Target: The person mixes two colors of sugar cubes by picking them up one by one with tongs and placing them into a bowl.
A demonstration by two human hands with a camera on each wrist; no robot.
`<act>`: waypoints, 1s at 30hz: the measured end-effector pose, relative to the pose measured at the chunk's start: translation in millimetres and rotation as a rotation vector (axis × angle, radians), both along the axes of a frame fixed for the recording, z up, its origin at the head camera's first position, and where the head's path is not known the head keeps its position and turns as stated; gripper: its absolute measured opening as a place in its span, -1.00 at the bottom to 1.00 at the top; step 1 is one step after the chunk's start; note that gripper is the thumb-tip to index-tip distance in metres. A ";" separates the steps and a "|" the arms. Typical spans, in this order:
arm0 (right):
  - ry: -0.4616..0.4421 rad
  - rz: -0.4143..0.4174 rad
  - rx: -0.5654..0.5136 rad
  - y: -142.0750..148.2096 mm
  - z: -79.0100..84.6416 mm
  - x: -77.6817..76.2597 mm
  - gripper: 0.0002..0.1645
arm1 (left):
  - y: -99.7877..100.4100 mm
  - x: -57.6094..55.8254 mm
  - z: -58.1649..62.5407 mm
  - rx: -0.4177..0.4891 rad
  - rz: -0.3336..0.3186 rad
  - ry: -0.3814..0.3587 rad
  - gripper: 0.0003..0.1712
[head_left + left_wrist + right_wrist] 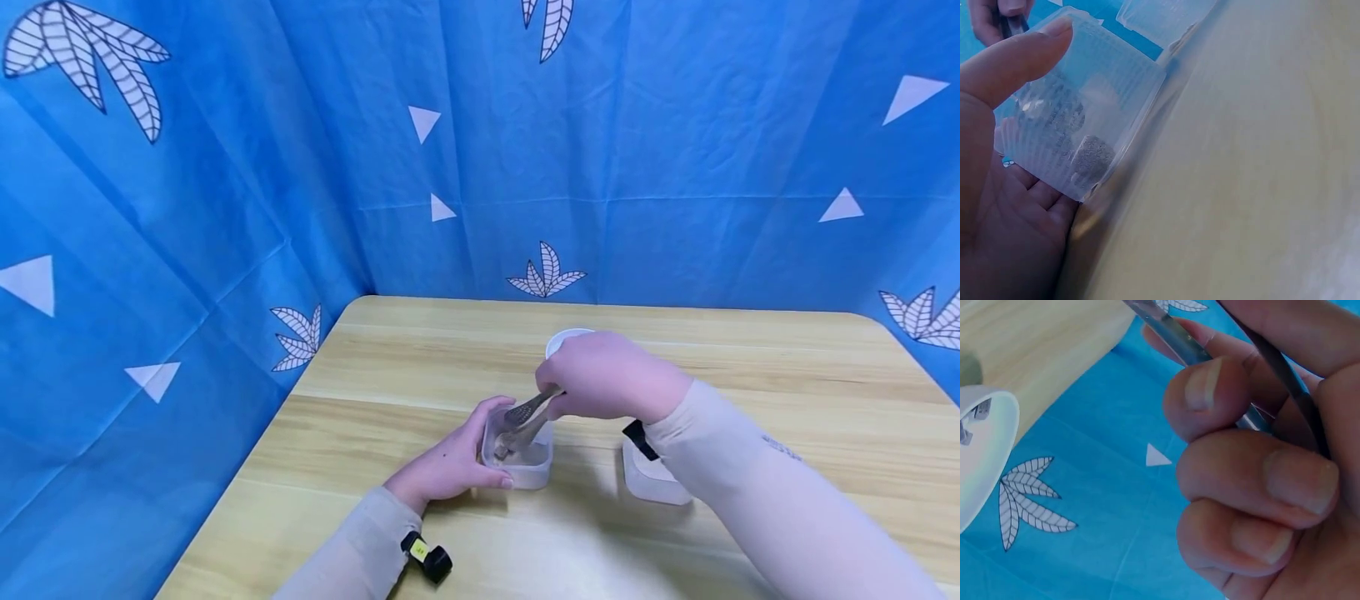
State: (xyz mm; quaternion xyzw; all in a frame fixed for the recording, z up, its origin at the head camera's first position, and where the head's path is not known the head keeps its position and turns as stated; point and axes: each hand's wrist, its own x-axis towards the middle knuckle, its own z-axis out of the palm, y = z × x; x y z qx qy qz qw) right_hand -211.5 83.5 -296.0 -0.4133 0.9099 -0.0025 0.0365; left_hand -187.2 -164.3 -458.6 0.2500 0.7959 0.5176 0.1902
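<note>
My left hand [453, 458] grips a translucent plastic container [531, 478], thumb on the near side and fingers round the far side. In my right hand [615, 379] is a pair of metal tongs [534, 405], held from above with the ends down inside the container. A small grey-brown block [1093, 157] shows through the container wall in the left wrist view, low in a corner. The tong tips are at a small piece inside the container in the head view. The right wrist view shows the fingers curled round the tong arms [1179, 340].
Behind the right hand stands a white bowl [1011, 419], partly hidden in the head view, with small grey pieces [982, 409] in it. A second translucent container [656, 485] sits under the right forearm. A blue patterned cloth [480, 150] hangs behind the wooden table [405, 358].
</note>
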 end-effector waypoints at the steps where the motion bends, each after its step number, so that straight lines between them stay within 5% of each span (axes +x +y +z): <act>1: 0.005 -0.007 -0.001 2.4 1.5 1.6 -0.73 | 0.2 -0.2 0.3 0.000 0.002 0.000 0.24; 8: 0.086 0.019 0.009 4.4 -2.7 8.2 -0.76 | 0.3 0.0 1.2 -0.005 0.014 0.004 0.22; 17: 0.068 0.039 0.006 1.1 -20.1 13.1 -0.75 | 2.3 -0.7 -1.8 0.047 -0.024 0.007 0.21; 24: 0.083 0.064 -0.166 23.3 -19.6 15.4 -0.77 | 2.2 1.4 -4.6 0.032 0.002 -0.008 0.23; 30: 0.062 0.036 -0.310 52.9 -17.0 17.3 -0.98 | 2.4 3.0 -3.5 0.026 0.017 -0.004 0.24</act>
